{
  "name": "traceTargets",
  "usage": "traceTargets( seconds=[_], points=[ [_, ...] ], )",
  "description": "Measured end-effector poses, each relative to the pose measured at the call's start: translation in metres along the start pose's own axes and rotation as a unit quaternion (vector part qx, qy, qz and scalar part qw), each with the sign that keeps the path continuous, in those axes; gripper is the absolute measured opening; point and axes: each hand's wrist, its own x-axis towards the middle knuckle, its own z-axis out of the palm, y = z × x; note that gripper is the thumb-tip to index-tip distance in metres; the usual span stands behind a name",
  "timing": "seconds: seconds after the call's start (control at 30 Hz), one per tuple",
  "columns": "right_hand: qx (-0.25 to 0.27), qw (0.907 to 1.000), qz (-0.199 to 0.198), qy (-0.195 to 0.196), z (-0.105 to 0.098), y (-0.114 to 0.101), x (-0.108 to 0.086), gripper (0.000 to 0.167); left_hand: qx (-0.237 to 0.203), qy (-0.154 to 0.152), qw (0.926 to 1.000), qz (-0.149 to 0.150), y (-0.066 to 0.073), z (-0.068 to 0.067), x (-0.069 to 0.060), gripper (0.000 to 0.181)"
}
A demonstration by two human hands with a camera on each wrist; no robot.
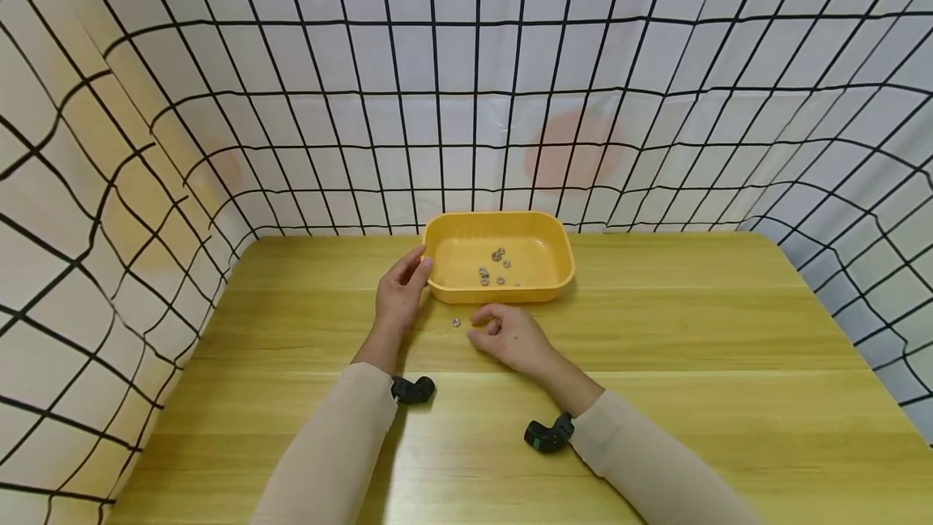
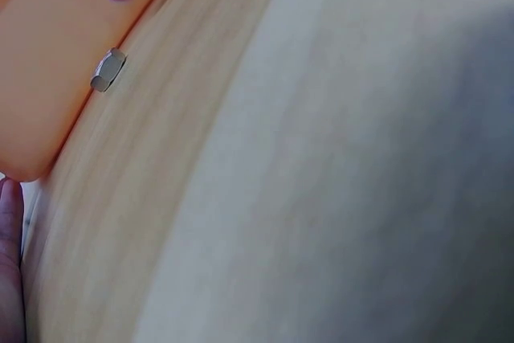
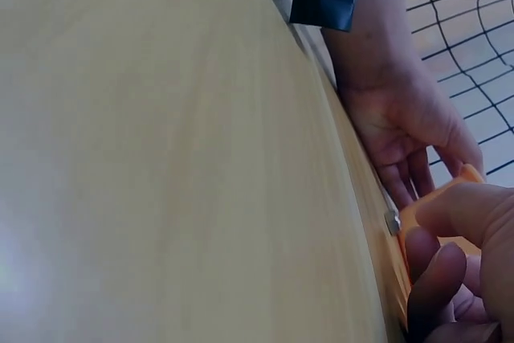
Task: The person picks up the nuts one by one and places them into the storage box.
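Note:
A yellow tray (image 1: 499, 296) stands on the table, with several small metal nuts (image 1: 500, 280) in it. My left hand (image 1: 397, 298) is at the tray's left end, its thumb and fingertips touching the side by the rim. A single hex nut (image 1: 456, 322) lies on the table just in front of the tray; the left wrist view shows this nut (image 2: 108, 70) close up beside the tray wall. To its right is my right hand (image 1: 513, 339), fingers loosely bent, with a gap between thumb and forefinger. Nothing shows between those fingers. In the right wrist view its forefinger (image 3: 458, 214) reaches near the nut.
The wooden table (image 1: 692, 330) extends to both sides and in front of the tray. Black netting (image 1: 477, 120) rises behind and at both sides, with a pale cloth behind it. A black camera band (image 1: 550, 433) is on each wrist.

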Motion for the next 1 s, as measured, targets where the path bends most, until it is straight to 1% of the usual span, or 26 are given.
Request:
traceTargets(
  seconds=[0.1,0.27,0.33,0.57,0.63,0.73,0.87,1.0],
  points=[
    [-0.016,0.9999,0.001,0.005,0.003,-0.002,0.002,0.026,-0.009,0.000,1.0000,-0.001,0.000,-0.001,0.000,0.040],
    [-0.022,0.9997,0.012,0.000,0.007,-0.007,0.004,0.028,-0.013,-0.004,0.9999,-0.005,0.001,-0.001,0.000,0.041],
    [-0.026,0.9995,0.015,-0.003,0.008,-0.009,0.005,0.028,-0.011,-0.006,0.9999,-0.012,0.003,-0.001,0.001,0.042],
    [-0.057,0.9982,0.012,-0.013,0.013,-0.012,0.011,0.026,-0.009,-0.013,0.9998,-0.009,0.035,-0.002,-0.021,0.041],
    [-0.061,0.9980,0.010,-0.014,0.014,-0.013,0.013,0.025,-0.005,-0.012,0.9998,-0.013,0.036,-0.002,-0.021,0.041],
    [-0.068,0.9976,0.006,-0.015,0.015,-0.016,0.015,0.023,-0.001,-0.010,0.9998,-0.017,0.026,-0.001,-0.013,0.042],
    [-0.079,0.9968,0.000,-0.014,0.018,-0.018,0.017,0.018,-0.007,-0.008,0.9997,-0.020,0.008,0.000,-0.002,0.043],
    [-0.085,0.9963,-0.007,-0.011,0.021,-0.019,0.019,0.015,-0.014,-0.002,0.9998,-0.011,0.002,-0.001,0.001,0.041]
  ],
)
